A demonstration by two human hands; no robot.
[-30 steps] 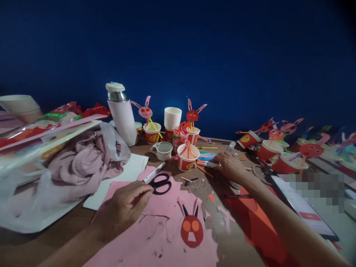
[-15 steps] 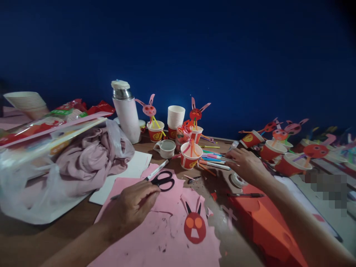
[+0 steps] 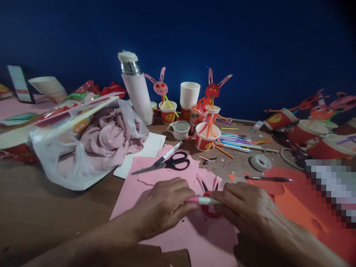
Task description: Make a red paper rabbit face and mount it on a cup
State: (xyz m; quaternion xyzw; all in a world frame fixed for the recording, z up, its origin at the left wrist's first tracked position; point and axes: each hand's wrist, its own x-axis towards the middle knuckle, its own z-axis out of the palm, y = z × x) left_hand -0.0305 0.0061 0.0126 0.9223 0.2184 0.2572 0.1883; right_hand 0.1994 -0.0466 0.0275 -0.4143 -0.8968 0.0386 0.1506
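A pink-and-white marker [image 3: 205, 200] is held level between my two hands. My left hand [image 3: 169, 202] pinches its pink end, and my right hand [image 3: 244, 204] grips the white end. Beneath the marker, partly hidden by it and my fingers, lies a red paper rabbit face [image 3: 210, 212] with black-lined ears. The face rests on a pink paper sheet [image 3: 191, 237] with ragged cut edges. Beyond my left hand, black-handled scissors [image 3: 178, 161] and a white marker with a dark cap [image 3: 168, 153] lie on the pink paper.
Several markers [image 3: 233, 142] lie behind a paper cup [image 3: 204, 142] holding orange strips. A tape roll [image 3: 261, 162], a black pen [image 3: 268, 178] and orange-red paper [image 3: 300, 211] are on the right. A plastic bag [image 3: 75, 167] with cloth and a white thermos [image 3: 137, 96] stand left.
My right hand has come back from the marker pile with the pink-and-white marker. My left hand has moved right and taken its pink end. The view has shifted left and down.
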